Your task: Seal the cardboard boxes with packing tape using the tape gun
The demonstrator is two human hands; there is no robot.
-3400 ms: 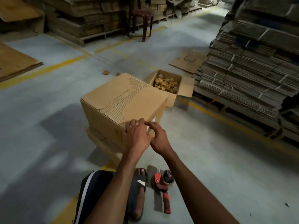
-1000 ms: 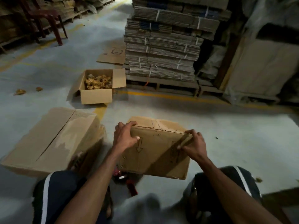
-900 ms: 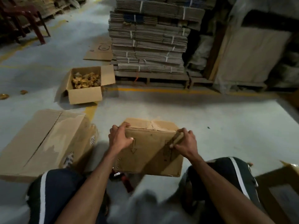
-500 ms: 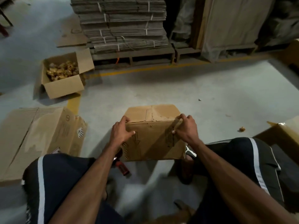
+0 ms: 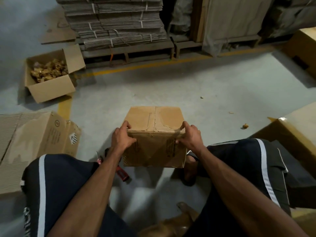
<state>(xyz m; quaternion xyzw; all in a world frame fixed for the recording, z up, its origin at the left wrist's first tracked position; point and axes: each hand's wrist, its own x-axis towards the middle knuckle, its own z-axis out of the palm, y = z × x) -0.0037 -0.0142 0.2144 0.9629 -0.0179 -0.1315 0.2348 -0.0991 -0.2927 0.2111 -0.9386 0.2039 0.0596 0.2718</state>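
Observation:
A small brown cardboard box [image 5: 153, 134] stands on the grey floor between my knees, its top flaps folded down and meeting at a worn centre seam. My left hand [image 5: 122, 138] grips its near left top corner, fingers over the top edge and thumb on the front face. My right hand [image 5: 190, 136] grips the near right top corner the same way. The red tape gun [image 5: 120, 171] lies on the floor under my left forearm, mostly hidden by it.
A larger closed box [image 5: 34, 144] lies at my left. An open box of brown scraps [image 5: 49, 77] sits further back left. Bundled flat cartons on a pallet [image 5: 116, 23] stand behind a yellow floor line. More boxes [image 5: 294, 130] are at my right.
I turned from the large box and took a small box in both hands. Over the last second it came closer and lower between my knees, its top now facing up.

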